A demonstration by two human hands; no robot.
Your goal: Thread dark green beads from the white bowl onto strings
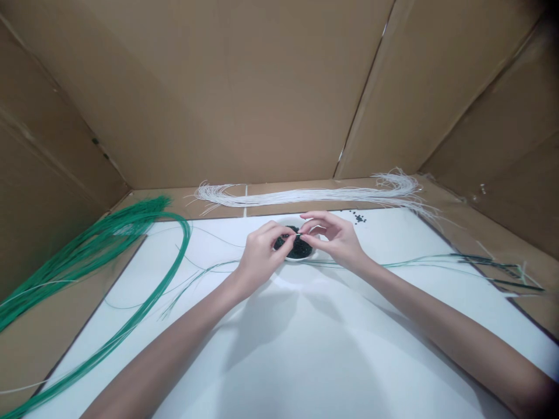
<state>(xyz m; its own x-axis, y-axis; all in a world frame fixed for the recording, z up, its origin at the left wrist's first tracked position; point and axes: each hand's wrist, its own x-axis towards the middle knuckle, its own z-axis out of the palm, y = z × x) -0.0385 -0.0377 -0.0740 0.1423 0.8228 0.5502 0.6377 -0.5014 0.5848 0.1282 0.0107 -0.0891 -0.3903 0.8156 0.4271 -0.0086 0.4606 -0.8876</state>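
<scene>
With the clock laid flat around the two hands and twelve at the far side, the left hand (262, 256) came in from seven o'clock and the right hand (338, 238) from four. The left hand pinched a tiny pale piece (298, 234) between thumb and index finger; the right hand's thumb met its other end while a finger arched above, and whether that hand gripped it too could not be told. The piece was over the white bowl (297, 259), which held dark beads (299, 249) and sat on the white board (305, 361). Loose dark beads (358, 219) lay on the board at two o'clock, near its far edge. A long bundle of white strands (301, 198) stretched across cardboard at twelve, curling at both ends. Thick green strands (131, 233) spread at ten and looped down toward eight. Thin green strands (419, 260) ran beneath the forearms from nine to three, where dark lengths (506, 269) covered their ends. Cardboard walls (262, 87) rose at ten, twelve and two.
</scene>
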